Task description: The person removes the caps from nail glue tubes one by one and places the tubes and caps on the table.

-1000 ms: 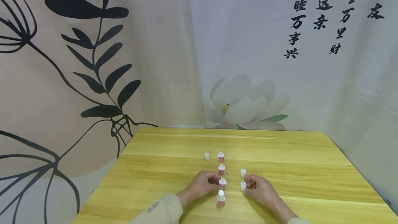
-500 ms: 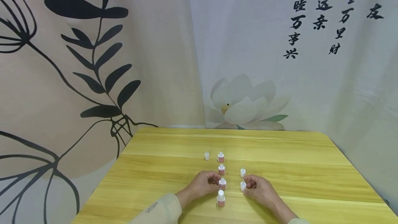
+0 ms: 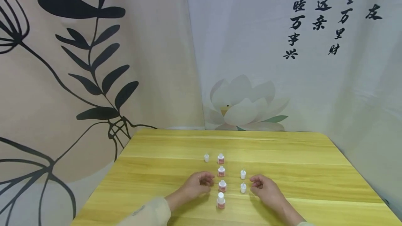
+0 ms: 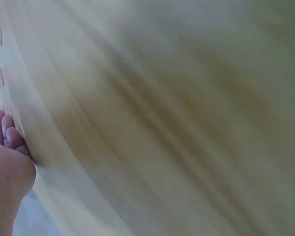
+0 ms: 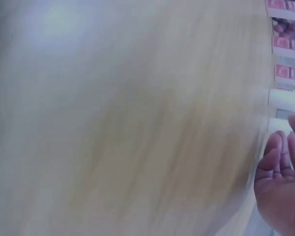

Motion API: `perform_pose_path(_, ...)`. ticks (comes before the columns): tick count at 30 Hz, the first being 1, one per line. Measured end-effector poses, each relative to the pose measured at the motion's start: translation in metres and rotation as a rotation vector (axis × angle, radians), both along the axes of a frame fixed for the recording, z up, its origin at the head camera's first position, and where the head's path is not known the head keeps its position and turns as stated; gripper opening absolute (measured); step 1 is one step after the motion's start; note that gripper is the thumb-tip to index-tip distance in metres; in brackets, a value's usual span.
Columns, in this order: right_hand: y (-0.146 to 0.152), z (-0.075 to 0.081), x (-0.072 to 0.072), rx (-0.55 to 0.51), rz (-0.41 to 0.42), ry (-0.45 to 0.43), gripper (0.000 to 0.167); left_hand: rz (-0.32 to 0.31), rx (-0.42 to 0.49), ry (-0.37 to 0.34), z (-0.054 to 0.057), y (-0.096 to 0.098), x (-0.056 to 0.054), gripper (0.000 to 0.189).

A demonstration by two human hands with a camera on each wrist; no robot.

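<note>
Several small white bottles with red labels stand in a column on the table. The nearest bottle [image 3: 221, 201] wears a tall white cap; the second bottle [image 3: 222, 186] shows a bare nozzle top. My left hand [image 3: 197, 184] is left of the second bottle, apart from it, fingers loosely bent and holding nothing. To the right of the column stand two white caps, a near cap [image 3: 243, 188] and a farther cap [image 3: 243, 174], each with a thin tip upward. Just right of them my right hand [image 3: 265, 190] holds nothing, its fingers relaxed.
Farther back in the column are another bottle [image 3: 221, 172] and the farthest bottle [image 3: 221, 159]. A third small white cap [image 3: 206, 158] stands left of the farthest one. The wooden table [image 3: 298, 159] reaches back to a printed curtain [image 3: 163, 62].
My left hand has let go of the second bottle and drawn left. My right hand has released the near cap and moved slightly right. The head view has shifted a little.
</note>
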State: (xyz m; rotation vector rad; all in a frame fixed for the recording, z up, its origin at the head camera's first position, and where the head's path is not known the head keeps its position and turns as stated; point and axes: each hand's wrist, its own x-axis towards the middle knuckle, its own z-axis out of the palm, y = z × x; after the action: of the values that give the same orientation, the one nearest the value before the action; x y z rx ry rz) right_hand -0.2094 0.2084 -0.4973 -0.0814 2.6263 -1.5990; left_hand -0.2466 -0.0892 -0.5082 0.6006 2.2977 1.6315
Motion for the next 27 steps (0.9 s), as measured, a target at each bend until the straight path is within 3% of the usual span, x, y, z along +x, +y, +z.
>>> perform_pose_path(4, 0.004, 0.008, -0.002, -0.019, -0.085, 0.005, 0.023, 0.005, 0.016, -0.02, 0.001, -0.011, 0.005, 0.042)
perform_pose_path(9, 0.001, 0.022, -0.001, -0.064, -0.1, 0.076, 0.019, 0.009, 0.03, -0.043, 0.002, -0.019, 0.012, 0.04)
perform_pose_path(15, -0.02, 0.034, 0.009, -0.175, -0.035, 0.107, 0.016, -0.026, 0.08, -0.07, -0.002, -0.013, 0.021, 0.034)
perform_pose_path(20, -0.038, 0.031, 0.017, -0.142, 0.076, 0.117, 0.016, -0.035, 0.1, -0.065, -0.006, -0.005, 0.028, 0.033)
perform_pose_path(27, -0.054, 0.022, 0.022, -0.133, 0.185, 0.14, 0.024, -0.095, 0.114, -0.028, -0.008, 0.006, 0.033, 0.029)
